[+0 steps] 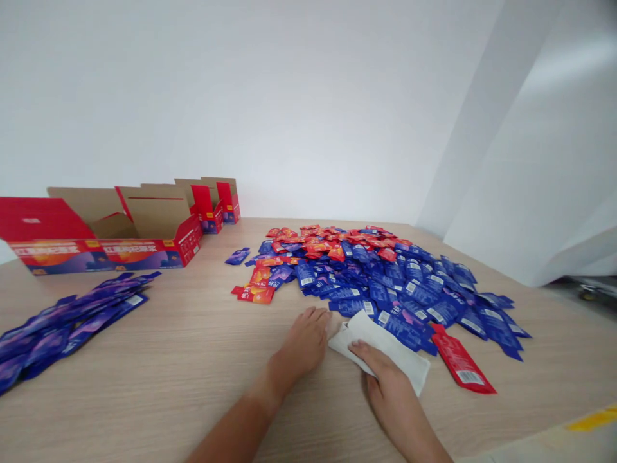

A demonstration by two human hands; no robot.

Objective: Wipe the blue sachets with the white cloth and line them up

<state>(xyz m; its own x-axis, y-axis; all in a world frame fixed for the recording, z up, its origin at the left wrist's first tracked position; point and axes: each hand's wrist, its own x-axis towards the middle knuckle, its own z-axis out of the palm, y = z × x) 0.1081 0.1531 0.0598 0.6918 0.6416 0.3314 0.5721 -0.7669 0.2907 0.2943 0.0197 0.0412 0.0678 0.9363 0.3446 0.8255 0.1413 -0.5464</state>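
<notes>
A white cloth-like pouch [385, 347] lies on the wooden table [193, 360] at the near edge of a big heap of blue and red sachets [385, 276]. My right hand [385, 386] rests on the pouch's near side, fingers lying on it. My left hand [303, 344] is flat on the table, fingers spread, its tips touching the pouch's left end. A single red sachet [461, 365] lies just right of the pouch.
A row of purple sachets [62, 321] is laid out at the left. Behind it stands an open red cardboard box [144, 238], with two smaller open boxes [214, 206] further back. White walls close the far side and right.
</notes>
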